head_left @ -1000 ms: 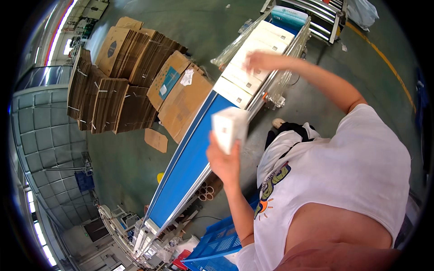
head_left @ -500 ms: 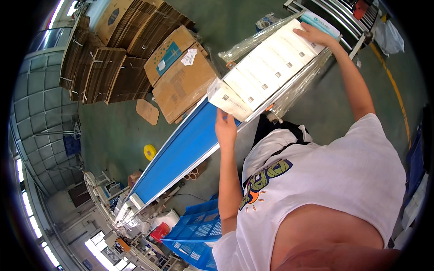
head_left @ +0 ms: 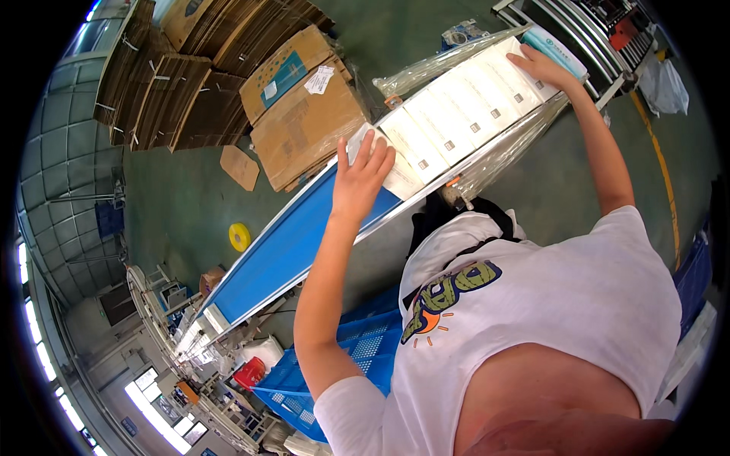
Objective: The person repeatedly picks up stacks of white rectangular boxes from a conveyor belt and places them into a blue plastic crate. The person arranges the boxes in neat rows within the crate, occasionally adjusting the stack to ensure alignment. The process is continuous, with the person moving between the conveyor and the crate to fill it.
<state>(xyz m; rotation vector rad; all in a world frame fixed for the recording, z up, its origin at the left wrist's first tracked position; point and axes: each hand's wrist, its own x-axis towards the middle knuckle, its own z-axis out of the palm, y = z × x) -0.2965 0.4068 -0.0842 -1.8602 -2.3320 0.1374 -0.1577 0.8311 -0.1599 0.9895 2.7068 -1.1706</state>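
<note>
The left hand (head_left: 359, 182), fingers spread, lies against the near end of a row of white rectangular cartons (head_left: 465, 108) on the flat blue conveyor belt (head_left: 277, 239); the right hand (head_left: 541, 68) rests loosely extended fingers atop the far end.

Green floor (head_left: 179, 201); yellow line (head_left: 664, 167) right; grey gridded wall (head_left: 65, 178) left; bright windows (head_left: 155, 418) lower left.

Boxes (head_left: 461, 106) sit in a row on the conveyor (head_left: 277, 247).
</note>
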